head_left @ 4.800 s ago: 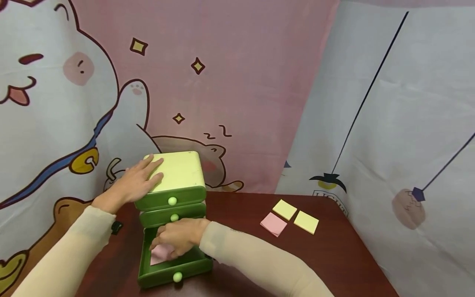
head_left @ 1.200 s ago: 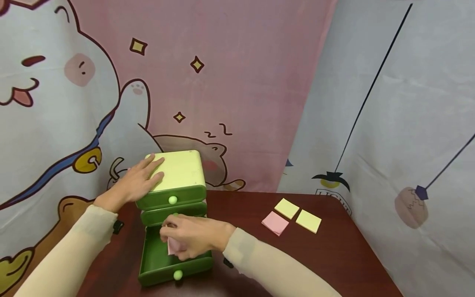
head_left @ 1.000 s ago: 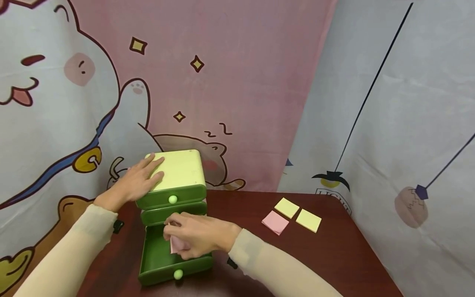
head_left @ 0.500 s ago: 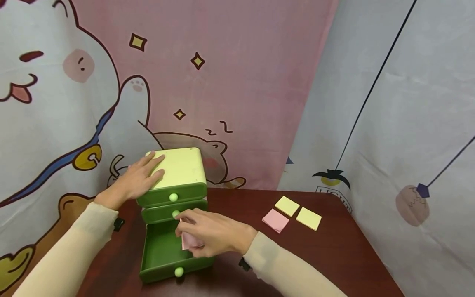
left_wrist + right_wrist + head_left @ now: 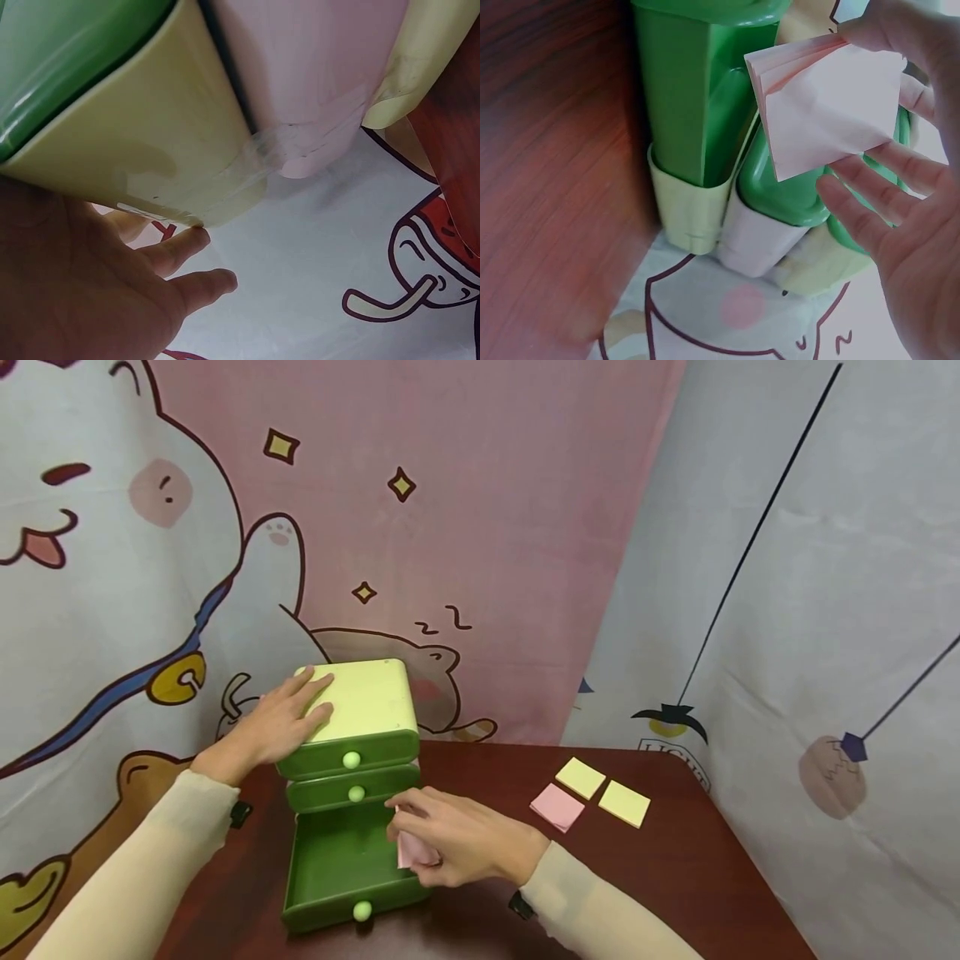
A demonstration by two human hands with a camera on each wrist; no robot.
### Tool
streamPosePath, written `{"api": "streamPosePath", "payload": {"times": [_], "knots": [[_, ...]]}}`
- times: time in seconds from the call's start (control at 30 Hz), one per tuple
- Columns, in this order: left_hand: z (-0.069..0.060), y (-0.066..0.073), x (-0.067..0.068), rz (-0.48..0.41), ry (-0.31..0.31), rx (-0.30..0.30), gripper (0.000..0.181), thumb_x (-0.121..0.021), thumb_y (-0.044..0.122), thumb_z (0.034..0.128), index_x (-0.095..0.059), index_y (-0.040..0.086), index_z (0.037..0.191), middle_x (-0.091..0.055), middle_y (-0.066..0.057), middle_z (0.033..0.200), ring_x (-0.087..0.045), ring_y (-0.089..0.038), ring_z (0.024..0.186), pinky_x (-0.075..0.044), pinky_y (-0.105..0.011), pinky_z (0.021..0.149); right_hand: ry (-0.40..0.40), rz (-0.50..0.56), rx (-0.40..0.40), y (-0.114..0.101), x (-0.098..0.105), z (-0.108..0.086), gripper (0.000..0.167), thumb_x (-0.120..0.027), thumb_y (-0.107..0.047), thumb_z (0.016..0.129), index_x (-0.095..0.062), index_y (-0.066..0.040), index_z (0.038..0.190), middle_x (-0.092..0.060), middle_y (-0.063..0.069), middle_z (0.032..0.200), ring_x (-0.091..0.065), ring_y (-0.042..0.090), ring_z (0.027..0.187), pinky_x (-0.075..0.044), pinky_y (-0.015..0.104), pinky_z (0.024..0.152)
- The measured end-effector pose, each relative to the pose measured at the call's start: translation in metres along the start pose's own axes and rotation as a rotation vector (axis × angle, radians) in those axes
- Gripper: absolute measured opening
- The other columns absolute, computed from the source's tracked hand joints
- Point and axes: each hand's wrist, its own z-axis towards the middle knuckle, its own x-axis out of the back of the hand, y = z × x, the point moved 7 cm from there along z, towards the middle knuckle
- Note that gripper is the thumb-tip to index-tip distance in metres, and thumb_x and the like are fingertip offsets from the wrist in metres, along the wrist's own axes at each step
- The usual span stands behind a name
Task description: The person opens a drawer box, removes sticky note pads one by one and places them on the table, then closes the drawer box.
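My left hand, fingers spread, rests on the yellow top of a small three-drawer cabinet. In the left wrist view its fingertips lie along the cabinet's pale casing. The bottom drawer, green with a round knob, is pulled out, and its visible floor is bare. Over its right side, my right hand pinches a pink sticky note pad. Seen from the right wrist, the pad has slightly fanned sheets held between thumb and fingers. The top and middle drawers are pushed in.
To the right on the dark red-brown table lie a pink sticky note pad and two yellow ones, one behind and one at the right. A printed cloth hangs behind the table.
My right hand has lifted the pink pad out of the bottom drawer's floor area and carried it rightward to the drawer's right side. The left hand has stayed on the cabinet top.
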Motion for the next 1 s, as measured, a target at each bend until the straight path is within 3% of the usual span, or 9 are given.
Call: {"api": "streamPosePath", "payload": {"times": [0.43,0.67,1.0], "knots": [[-0.001,0.0,0.0,-0.001,0.006,-0.004,0.075,-0.038,0.056,0.1255,-0.029,0.013,0.187,-0.014,-0.03,0.194,-0.019,-0.067,0.174,-0.018,-0.094,0.133,0.024,0.017,-0.05,0.018,0.0,-0.029,0.048,-0.093,-0.028,0.094,-0.069,-0.027,0.135,-0.064,0.001,0.161,-0.069,0.018,0.148,-0.062,0.028,0.116],[-0.002,0.001,0.003,-0.008,0.004,-0.001,0.075,-0.038,0.056,0.1255,-0.029,0.013,0.187,-0.013,-0.03,0.195,-0.018,-0.067,0.175,-0.017,-0.095,0.132,0.021,0.026,-0.12,0.031,0.003,-0.048,0.05,-0.094,-0.026,0.092,-0.07,-0.028,0.136,-0.063,0.001,0.165,-0.069,0.017,0.146,-0.065,0.029,0.108],[-0.001,0.0,0.0,-0.014,0.012,-0.01,0.075,-0.038,0.056,0.1254,-0.029,0.014,0.187,-0.013,-0.029,0.195,-0.018,-0.067,0.175,-0.018,-0.093,0.133,0.011,0.079,-0.215,0.053,0.003,-0.079,0.052,-0.094,-0.026,0.092,-0.071,-0.026,0.138,-0.061,0.001,0.167,-0.067,0.018,0.147,-0.067,0.033,0.107]]}}
